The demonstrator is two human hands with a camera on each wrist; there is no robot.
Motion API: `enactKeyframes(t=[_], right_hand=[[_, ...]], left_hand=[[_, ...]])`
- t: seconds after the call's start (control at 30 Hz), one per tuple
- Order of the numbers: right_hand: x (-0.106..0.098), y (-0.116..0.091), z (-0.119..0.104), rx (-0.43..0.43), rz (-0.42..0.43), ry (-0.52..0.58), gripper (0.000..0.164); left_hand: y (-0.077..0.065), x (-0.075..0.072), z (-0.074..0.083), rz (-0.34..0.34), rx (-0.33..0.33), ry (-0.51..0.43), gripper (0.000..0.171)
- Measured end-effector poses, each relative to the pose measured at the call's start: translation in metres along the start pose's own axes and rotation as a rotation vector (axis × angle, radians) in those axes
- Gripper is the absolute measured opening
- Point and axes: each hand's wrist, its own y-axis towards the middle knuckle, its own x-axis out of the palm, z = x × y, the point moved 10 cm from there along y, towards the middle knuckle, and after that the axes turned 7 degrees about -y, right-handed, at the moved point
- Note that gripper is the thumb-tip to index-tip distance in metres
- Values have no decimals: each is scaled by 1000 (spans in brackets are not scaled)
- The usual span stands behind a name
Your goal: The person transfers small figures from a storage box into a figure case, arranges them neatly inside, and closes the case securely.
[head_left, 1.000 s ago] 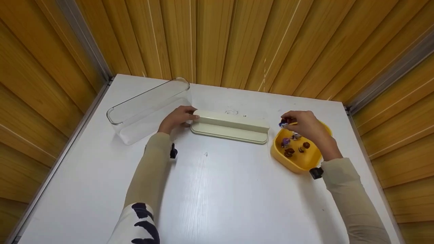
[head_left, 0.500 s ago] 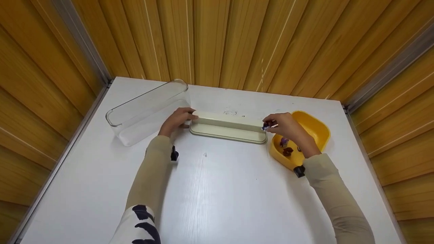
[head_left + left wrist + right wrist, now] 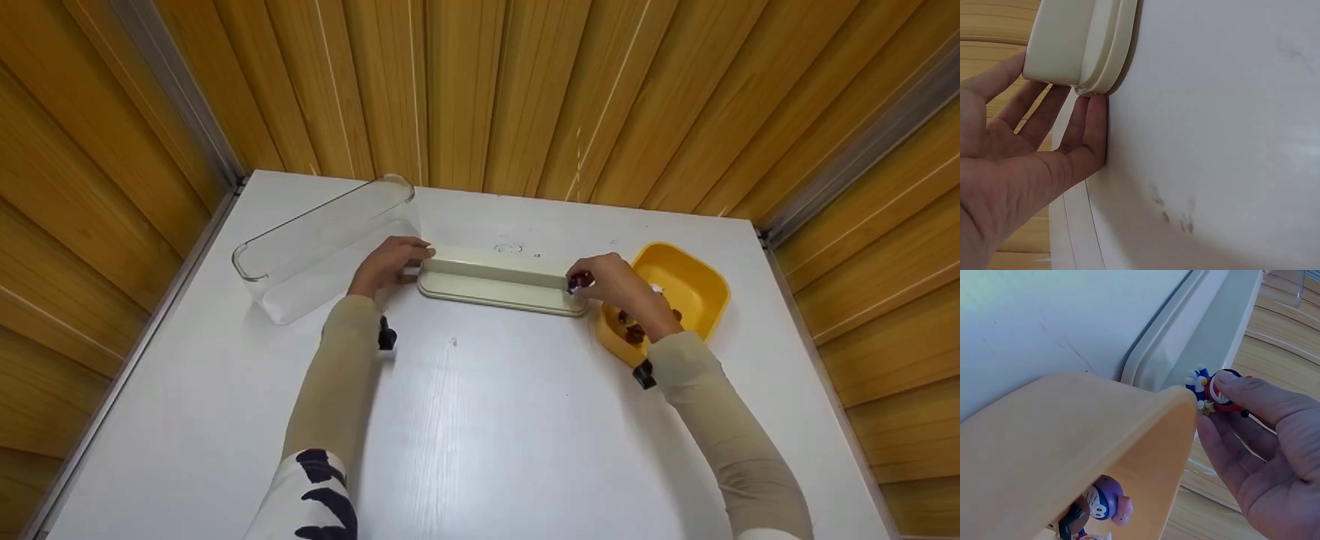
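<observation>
A long cream stepped display stand (image 3: 495, 291) lies on the white table, with a high back ledge and a lower front ledge. Extended fingers of my left hand (image 3: 386, 264) touch its left end; in the left wrist view the fingertips (image 3: 1095, 107) meet the base's edge. Between thumb and fingers, my right hand (image 3: 616, 286) pinches a small toy figurine (image 3: 1207, 391) with a red head, blue-and-white body and yellow star. It is close over the stand's right end. Beside that end stands a yellow bowl (image 3: 701, 285) holding several figurines, including a purple-headed one (image 3: 1105, 498).
A clear plastic box (image 3: 322, 247), open at the top, stands at the back left, angled near my left hand. Wood-look panels (image 3: 465, 90) rise behind the table (image 3: 480, 420) and along both sides.
My right hand has carried the figurine left from above the yellow bowl to the stand's right end. The left hand stays at the stand's left end.
</observation>
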Motion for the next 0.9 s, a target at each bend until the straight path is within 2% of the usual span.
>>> enactKeyframes(t=[0.13,0.43,0.67,0.9], right_hand=[[2,2,-1,9,-6,-7,33],[8,2,3,55,-44,-35,34],[11,-1,4,82,-81,-77,35],[11,3,1,45,-62,-159,28]], left_hand=[[1,-1,-2,16,-28,-25,51],[-1,-1,3,49,-25,-14,50],[-4,0,4,47,-25,22,51],[-1,2,4,47,-26,-20,52]])
